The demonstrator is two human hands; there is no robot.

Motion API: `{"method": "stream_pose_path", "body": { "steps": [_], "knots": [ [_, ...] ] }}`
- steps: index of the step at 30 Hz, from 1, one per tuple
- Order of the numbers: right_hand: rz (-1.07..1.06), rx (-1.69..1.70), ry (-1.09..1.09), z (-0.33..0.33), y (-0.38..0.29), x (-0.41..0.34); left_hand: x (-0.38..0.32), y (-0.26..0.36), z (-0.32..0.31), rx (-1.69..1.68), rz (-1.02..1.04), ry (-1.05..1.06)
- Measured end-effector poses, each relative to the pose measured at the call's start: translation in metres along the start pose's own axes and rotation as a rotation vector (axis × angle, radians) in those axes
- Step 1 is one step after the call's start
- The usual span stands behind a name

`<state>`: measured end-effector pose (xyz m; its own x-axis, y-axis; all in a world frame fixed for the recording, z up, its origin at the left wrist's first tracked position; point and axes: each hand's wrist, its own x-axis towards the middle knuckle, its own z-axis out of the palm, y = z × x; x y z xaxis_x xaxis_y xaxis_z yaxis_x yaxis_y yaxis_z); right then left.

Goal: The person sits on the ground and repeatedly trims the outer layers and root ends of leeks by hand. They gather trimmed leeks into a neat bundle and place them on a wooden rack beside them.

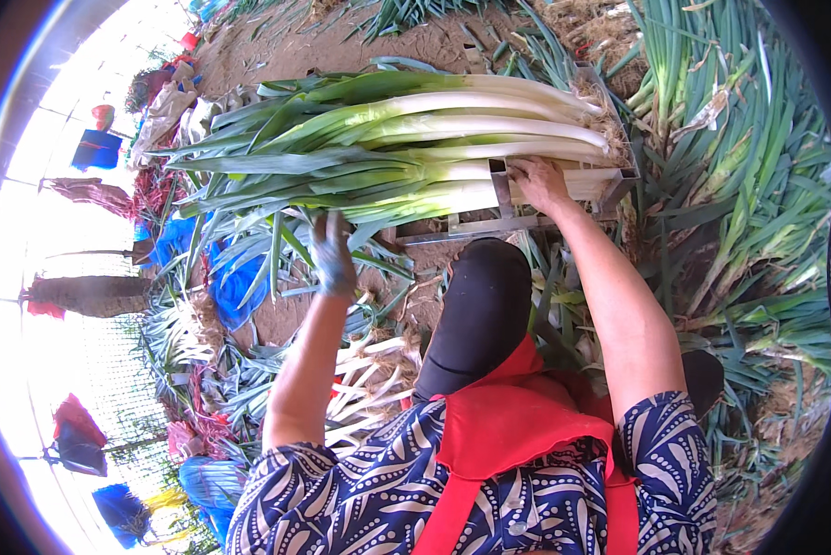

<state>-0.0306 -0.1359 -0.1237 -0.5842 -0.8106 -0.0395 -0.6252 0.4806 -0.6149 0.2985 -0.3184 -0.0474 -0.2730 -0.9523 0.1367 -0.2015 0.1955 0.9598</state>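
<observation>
Several long leeks (pixel 457 128), white stalks to the right and green leaves to the left, lie side by side in a low metal frame (pixel 502 223) on the ground. Their roots are against the frame's right end. My right hand (pixel 541 184) rests on the white stalks at the near side, beside an upright metal post; whether its fingers grip a stalk is unclear. Blurred, my left hand (pixel 332 255) is at the near edge of the green leaves, fingers pointing towards them and apparently empty; its surface looks bluish.
More green-leaved stalks (pixel 755 173) are heaped on the right. Thinner white stalks with roots (pixel 373 381) lie at the lower left, near blue plastic (pixel 242 284). My bent knee (pixel 484 298) is close to the frame. Bare soil (pixel 269 52) shows beyond it.
</observation>
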Motion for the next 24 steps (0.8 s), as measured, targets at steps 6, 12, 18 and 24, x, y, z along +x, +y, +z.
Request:
{"method": "stream_pose_path", "body": {
  "steps": [6,12,18,24],
  "knots": [
    [-0.005,-0.029,-0.008,0.004,0.002,0.001,0.024,0.053,0.027,0.839,0.992,-0.277],
    [-0.054,-0.055,0.107,0.009,0.006,-0.001,0.096,0.065,0.03,0.987,1.216,-0.199],
    [-0.113,0.043,0.148,0.01,0.009,-0.003,0.078,0.02,0.018,0.986,1.032,-0.13],
    [-0.143,-0.142,0.239,0.018,0.01,-0.004,0.084,-0.015,0.027,0.916,1.079,-0.081]
  ]
}}
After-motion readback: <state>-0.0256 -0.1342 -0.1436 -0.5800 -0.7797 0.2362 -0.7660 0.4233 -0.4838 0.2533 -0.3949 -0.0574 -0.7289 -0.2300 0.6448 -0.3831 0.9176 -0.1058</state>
